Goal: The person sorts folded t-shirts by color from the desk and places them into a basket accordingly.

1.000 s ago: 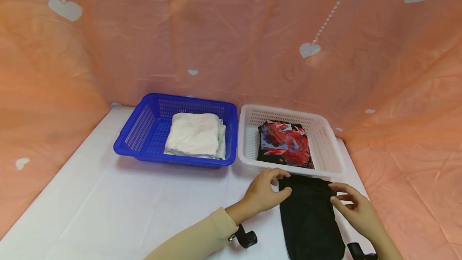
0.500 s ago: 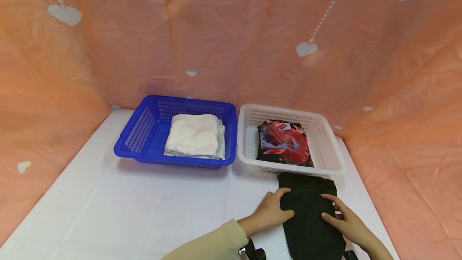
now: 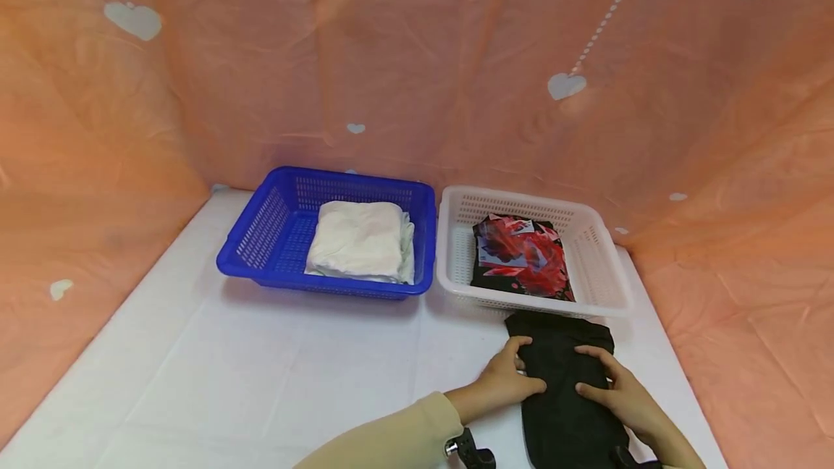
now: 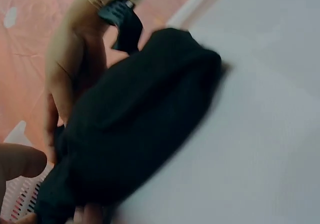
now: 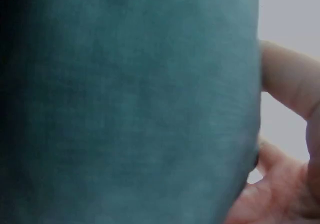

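Observation:
A folded black garment (image 3: pixel 562 375) lies lengthwise in front of the white basket, its far end close to the basket's front rim. My left hand (image 3: pixel 500 379) grips its left edge, thumb on top and fingers tucked at the side. On the opposite edge, my right hand (image 3: pixel 622 398) holds it the same way. In the left wrist view the black garment (image 4: pixel 135 119) bulges up off the white surface, the left thumb (image 4: pixel 22 160) beside it. Blurred dark cloth (image 5: pixel 145 104) fills most of the right wrist view, with fingers (image 5: pixel 290 82) at its right edge.
A blue basket (image 3: pixel 260 273) holds white folded cloth (image 3: pixel 358 237). Right beside it, a white basket (image 3: pixel 609 288) contains a folded black garment with a red print (image 3: pixel 528 255). Both stand on the white-covered table (image 3: pixel 260 375), against an orange curtain (image 3: pixel 391 78) with hearts.
Both hands have moved from the garment's far end nearer to me, along its sides, and now grip its edges. The baskets stay in place; the head view has shifted slightly.

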